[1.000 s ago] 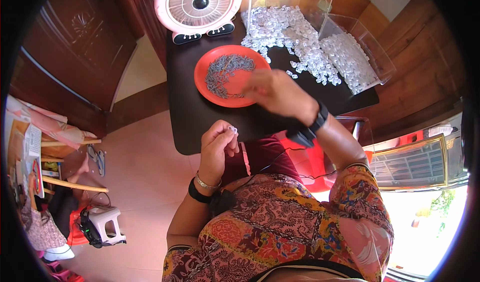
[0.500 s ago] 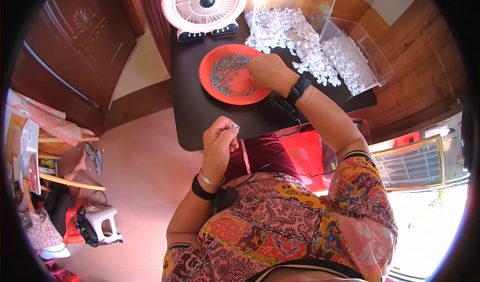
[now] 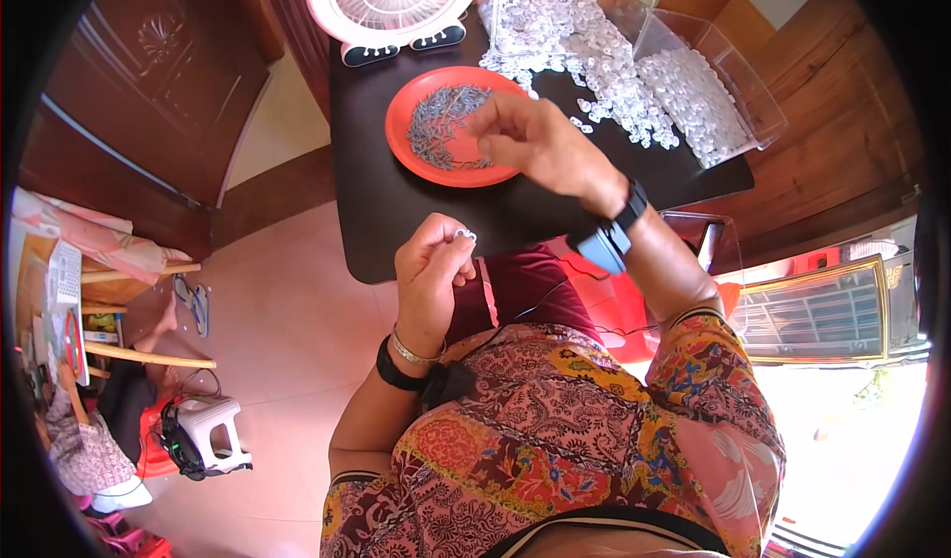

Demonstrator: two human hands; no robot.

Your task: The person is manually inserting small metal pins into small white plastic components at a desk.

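My left hand is closed in a pinch just off the table's front edge. A small whitish plastic clip pokes out between its thumb and forefinger. Over the right side of an orange-red plate hovers my right hand, its wrist turned and its fingers curled towards the thumb. Whatever lies at those fingertips is too small to make out. Many small grey nails are scattered over the plate, mostly on its left and far sides.
A heap of clear plastic clips covers the table's far right, beside a transparent box filled with more. A pink-white fan stands behind the plate. At the far left another person sits near a white stool.
My right hand has lifted off the nails and turned at the wrist, its thumb now showing. My left hand keeps its pinch on the clip. The whole view has shifted slightly.
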